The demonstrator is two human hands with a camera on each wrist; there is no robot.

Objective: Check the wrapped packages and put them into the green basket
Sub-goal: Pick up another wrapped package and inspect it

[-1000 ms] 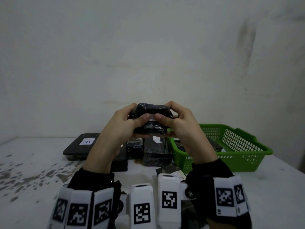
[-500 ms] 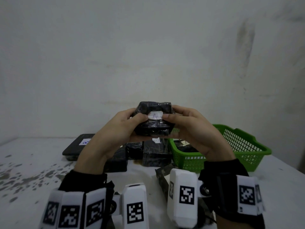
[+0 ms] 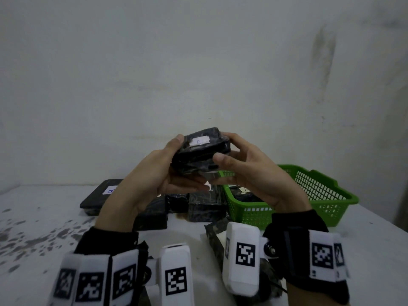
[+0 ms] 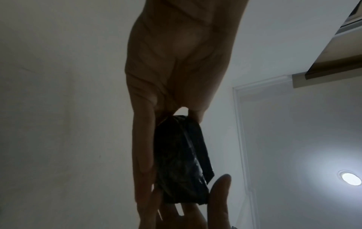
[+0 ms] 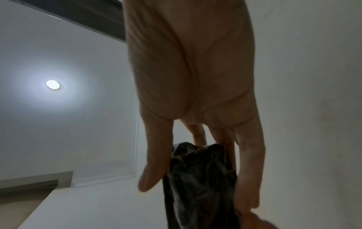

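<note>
1. Overhead, from the head view, both hands hold one black wrapped package (image 3: 199, 151) in the air above the table (image 3: 44, 217). The left hand (image 3: 154, 173) has its thumb on the package's upper left corner and its fingers underneath. The right hand (image 3: 249, 171) pinches the right end between thumb and fingers. A white label (image 3: 198, 141) faces up.
2. Also in that view, the green basket (image 3: 320, 195) stands just to the right and below, with at least one package already inside. More wrapped packages (image 3: 205, 206) lie on the table beside its left wall, and a flat black one with a label (image 3: 103, 193) lies further left.
3. From the left wrist, the left hand's fingers (image 4: 143, 155) lie along one side of the package (image 4: 182, 162), with a finger of the other hand at its far end.
4. From the right wrist, the thumb (image 5: 156, 159) and fingers clamp the package's crumpled end (image 5: 201, 178).
5. Risks, as I judge them: the wrap looks glossy, so the package could slip if one hand lets go early. It could also catch on the basket's near rim and tip out.
6. Room: the path to the right looks open, and the basket's right half appears free. Its raised handles and the table's right edge beyond are the limits.
</note>
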